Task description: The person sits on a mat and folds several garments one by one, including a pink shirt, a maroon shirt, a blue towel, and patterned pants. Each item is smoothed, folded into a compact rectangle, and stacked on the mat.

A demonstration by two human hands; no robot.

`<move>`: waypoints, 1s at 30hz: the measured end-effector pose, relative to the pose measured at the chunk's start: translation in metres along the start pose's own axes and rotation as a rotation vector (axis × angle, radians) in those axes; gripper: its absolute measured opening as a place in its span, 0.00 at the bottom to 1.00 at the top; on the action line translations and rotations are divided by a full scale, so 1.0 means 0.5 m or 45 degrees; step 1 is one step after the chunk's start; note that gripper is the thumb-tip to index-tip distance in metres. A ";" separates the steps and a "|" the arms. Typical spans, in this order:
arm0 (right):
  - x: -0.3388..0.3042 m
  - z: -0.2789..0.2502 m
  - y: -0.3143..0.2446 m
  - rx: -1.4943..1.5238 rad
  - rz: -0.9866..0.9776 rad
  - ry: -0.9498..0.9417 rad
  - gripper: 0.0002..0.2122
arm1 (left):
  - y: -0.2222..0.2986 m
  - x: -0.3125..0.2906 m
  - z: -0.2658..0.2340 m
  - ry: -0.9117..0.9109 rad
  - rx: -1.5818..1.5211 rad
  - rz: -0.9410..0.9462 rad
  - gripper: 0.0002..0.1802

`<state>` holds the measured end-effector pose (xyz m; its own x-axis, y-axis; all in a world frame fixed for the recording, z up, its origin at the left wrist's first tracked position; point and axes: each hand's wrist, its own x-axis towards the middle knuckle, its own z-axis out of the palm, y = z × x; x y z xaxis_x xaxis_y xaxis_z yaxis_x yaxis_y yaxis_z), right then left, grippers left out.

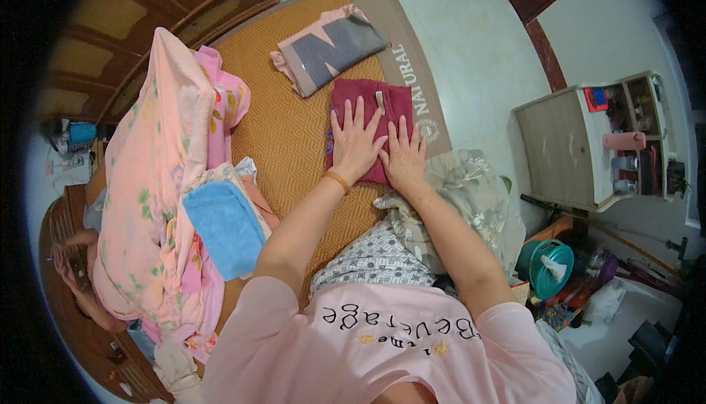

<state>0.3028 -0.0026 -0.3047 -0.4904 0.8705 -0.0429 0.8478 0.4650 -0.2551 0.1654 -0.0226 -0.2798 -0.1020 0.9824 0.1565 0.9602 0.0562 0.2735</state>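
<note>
A folded maroon garment (376, 93) lies on the woven bed mat (272, 128), close to the bed's right edge. My left hand (357, 143) is spread flat on its left part, palm down. Beside it, my right hand (404, 157) lies on the garment's right part, fingers stretched out. The thumbs of both hands almost meet. Just beyond the maroon garment is a folded pink and grey garment (323, 47). The underside of the maroon garment is hidden.
Left of the mat, a pink floral blanket (158, 176) is heaped, with a folded blue towel (224, 220) nearby. A crumpled grey-green patterned cloth (471, 190) lies by my right forearm. A cabinet (559, 146) stands at the right. Another person's hand (66, 268) shows at far left.
</note>
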 end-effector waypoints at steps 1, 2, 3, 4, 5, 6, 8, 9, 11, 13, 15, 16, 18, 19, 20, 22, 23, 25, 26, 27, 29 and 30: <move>0.003 0.006 0.004 0.022 -0.016 0.044 0.31 | -0.011 0.002 0.004 0.083 -0.127 -0.034 0.35; 0.001 0.010 0.006 0.035 -0.019 0.048 0.31 | -0.025 0.004 0.010 0.169 -0.253 -0.069 0.36; 0.002 0.014 0.008 0.043 -0.006 0.028 0.31 | -0.040 0.004 0.015 0.368 -0.345 -0.155 0.36; 0.003 0.016 0.009 0.060 -0.020 0.060 0.31 | -0.056 0.005 0.020 0.350 -0.488 -0.326 0.35; 0.001 0.017 0.010 0.072 -0.013 0.068 0.31 | -0.073 0.008 0.025 0.318 -0.624 -0.504 0.34; 0.001 0.018 0.010 0.108 -0.010 0.057 0.31 | -0.089 0.010 0.028 0.305 -0.757 -0.663 0.33; 0.002 0.021 0.013 0.181 0.016 0.056 0.30 | -0.120 0.023 0.023 0.060 -1.138 -0.812 0.28; 0.004 0.023 0.017 0.232 0.040 0.047 0.29 | -0.133 0.030 0.011 -0.145 -1.499 -0.900 0.26; 0.010 0.026 0.026 0.617 0.174 0.205 0.27 | -0.147 0.044 -0.024 -0.583 -2.023 -1.079 0.26; 0.016 0.027 0.039 1.296 0.389 0.530 0.24 | -0.127 0.046 -0.065 -0.597 -2.081 -0.931 0.25; 0.012 0.021 0.062 1.714 0.667 0.602 0.22 | -0.107 0.062 -0.113 -0.564 -2.162 -0.752 0.25; 0.009 0.017 0.071 1.908 0.841 0.656 0.21 | -0.101 0.072 -0.138 -0.520 -2.219 -0.646 0.25; -0.001 0.010 0.079 1.779 0.871 0.599 0.18 | -0.095 0.093 -0.180 -0.394 -2.308 -0.500 0.26; -0.005 0.005 0.078 1.628 0.813 0.560 0.18 | -0.103 0.113 -0.197 -0.306 -2.337 -0.459 0.26; -0.008 0.000 0.074 1.488 0.800 0.503 0.18 | -0.111 0.135 -0.207 -0.211 -2.419 -0.309 0.26; -0.023 -0.012 0.051 1.134 0.415 0.479 0.15 | -0.138 0.188 -0.214 0.107 -2.496 -0.374 0.25; -0.030 -0.018 0.034 0.988 0.264 0.457 0.14 | -0.149 0.210 -0.205 0.281 -2.541 -0.395 0.24; -0.046 -0.030 -0.003 0.784 0.050 0.372 0.12 | -0.167 0.242 -0.164 0.421 -2.771 -0.429 0.27; -0.057 -0.035 -0.021 0.732 -0.015 0.307 0.11 | -0.176 0.254 -0.136 0.505 -2.882 -0.420 0.28; -0.072 -0.040 -0.035 0.696 -0.076 0.292 0.11 | -0.187 0.263 -0.106 0.524 -3.002 -0.552 0.23; -0.101 -0.046 -0.054 0.641 -0.220 0.285 0.11 | -0.195 0.270 -0.031 0.593 -3.028 -0.967 0.22; -0.111 -0.048 -0.058 0.633 -0.206 0.219 0.11 | -0.201 0.271 0.002 0.632 -3.013 -1.223 0.22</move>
<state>0.3101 -0.0605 -0.2715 -0.5309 0.8275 0.1827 0.5461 0.4989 -0.6730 0.0553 0.1049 -0.2869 -0.4245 0.7320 -0.5328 -0.9007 -0.2812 0.3312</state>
